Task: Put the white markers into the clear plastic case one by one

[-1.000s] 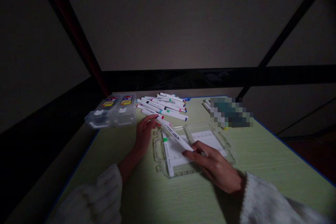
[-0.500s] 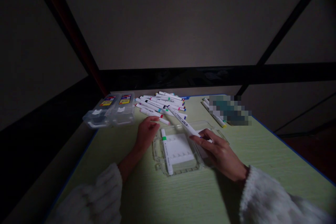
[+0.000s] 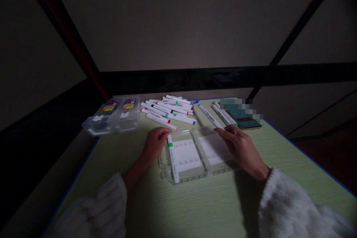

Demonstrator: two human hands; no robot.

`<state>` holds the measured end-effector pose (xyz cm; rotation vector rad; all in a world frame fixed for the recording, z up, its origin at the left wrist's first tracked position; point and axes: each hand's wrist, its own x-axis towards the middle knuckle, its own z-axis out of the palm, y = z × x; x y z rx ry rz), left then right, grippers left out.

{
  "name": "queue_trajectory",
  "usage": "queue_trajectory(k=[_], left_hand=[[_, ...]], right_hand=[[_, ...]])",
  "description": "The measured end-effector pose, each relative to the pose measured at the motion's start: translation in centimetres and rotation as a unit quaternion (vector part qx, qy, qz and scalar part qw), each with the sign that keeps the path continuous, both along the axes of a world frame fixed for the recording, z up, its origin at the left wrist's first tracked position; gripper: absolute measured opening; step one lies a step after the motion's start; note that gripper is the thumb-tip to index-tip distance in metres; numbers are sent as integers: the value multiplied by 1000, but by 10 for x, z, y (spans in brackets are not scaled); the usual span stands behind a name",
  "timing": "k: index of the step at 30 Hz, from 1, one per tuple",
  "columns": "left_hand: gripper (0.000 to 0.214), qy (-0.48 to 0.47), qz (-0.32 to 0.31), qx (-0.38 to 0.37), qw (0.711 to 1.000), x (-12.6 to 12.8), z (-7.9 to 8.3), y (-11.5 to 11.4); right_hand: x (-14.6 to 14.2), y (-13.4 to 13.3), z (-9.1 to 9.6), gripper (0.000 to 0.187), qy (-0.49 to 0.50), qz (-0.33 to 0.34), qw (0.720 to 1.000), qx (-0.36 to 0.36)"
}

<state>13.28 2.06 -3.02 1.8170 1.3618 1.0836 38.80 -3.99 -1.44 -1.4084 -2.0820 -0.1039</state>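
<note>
My right hand (image 3: 241, 148) grips the near end of a white marker (image 3: 209, 115), which points up and to the left over the right half of the case. A clear plastic case (image 3: 208, 158) lies spread open on the table, with white paper in both halves. In its left half rests a white marker with a green band (image 3: 173, 160). My left hand (image 3: 156, 143) is closed at the case's upper left corner, its fingertips by that marker's end. Whether it pinches anything is hidden.
Several loose white markers (image 3: 167, 109) lie piled behind the case. Two clear closed cases (image 3: 111, 119) with coloured labels stand at the back left. More markers (image 3: 224, 113) lie beside a teal, partly blurred flat object (image 3: 242, 113) on the right. The table (image 3: 181, 208) has a blue edge.
My right hand has moved the marker right, away from the pile and toward the markers beside the teal object. My left hand has shifted slightly down at the case's corner.
</note>
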Motion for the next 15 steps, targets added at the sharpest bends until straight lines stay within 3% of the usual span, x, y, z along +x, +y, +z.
queue_trajectory(k=[15], left_hand=[[27,27,88,27,995,-1,0,-2]], right_hand=[[19,4,-4,32,-9,-57,998,-25]])
